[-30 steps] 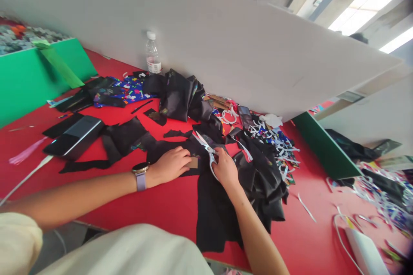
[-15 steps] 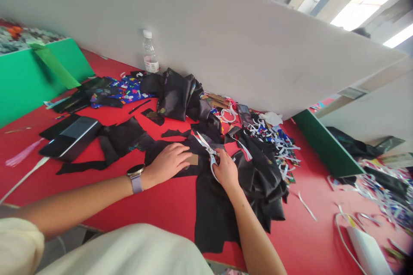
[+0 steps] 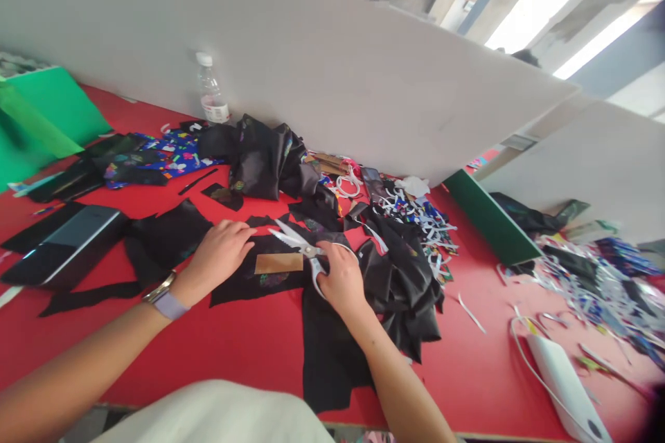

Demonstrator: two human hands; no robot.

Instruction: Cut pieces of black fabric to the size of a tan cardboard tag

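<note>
My right hand (image 3: 341, 273) is closed round the white handles of a pair of scissors (image 3: 291, 238), whose blades stand apart and point left. Below the blades a tan cardboard strip (image 3: 279, 263) lies on a flat piece of black fabric (image 3: 236, 291). My left hand (image 3: 218, 259) rests at the left end of that fabric, fingers stretched out and holding nothing I can see. More black cloth (image 3: 332, 353) spreads under my right wrist, joined or next to a crumpled shiny black heap (image 3: 408, 277).
Behind are bunched dark cloth (image 3: 264, 159), blue patterned fabric (image 3: 181, 156) and a plastic bottle (image 3: 212, 93) by the grey partition (image 3: 312, 69). A black box-like device (image 3: 67, 246) sits left; fabric scraps (image 3: 423, 221) and a white power strip (image 3: 566, 387) lie right.
My left hand has moved left off the cardboard strip, uncovering it. The scissors have turned to point more to the left, their blades wider apart. The view has shifted right.
</note>
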